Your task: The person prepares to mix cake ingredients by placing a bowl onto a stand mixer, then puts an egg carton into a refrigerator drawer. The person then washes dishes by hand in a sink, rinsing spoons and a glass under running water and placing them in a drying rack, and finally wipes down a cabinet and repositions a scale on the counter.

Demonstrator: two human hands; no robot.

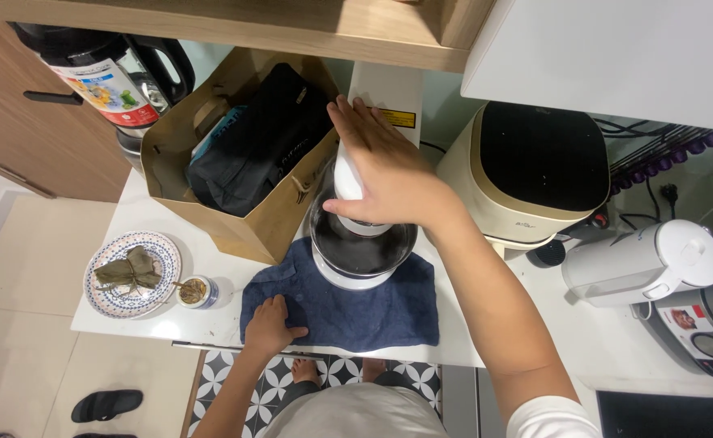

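Note:
My right hand [385, 166] rests on top of a white food chopper [362, 243] with a clear bowl, palm pressed over its white motor head. The chopper stands on a dark blue cloth [372, 312] spread on the white counter [162, 324]. My left hand [269, 326] lies flat on the cloth's left front corner, fingers apart, holding nothing.
A brown paper bag [247, 223] with a black pouch stands left of the chopper. A patterned plate [133, 276] with a leaf-wrapped dumpling and a small jar [196, 292] sit at the counter's left. A cream appliance [531, 174], white kettle [644, 261] and another cooker [709, 324] stand right.

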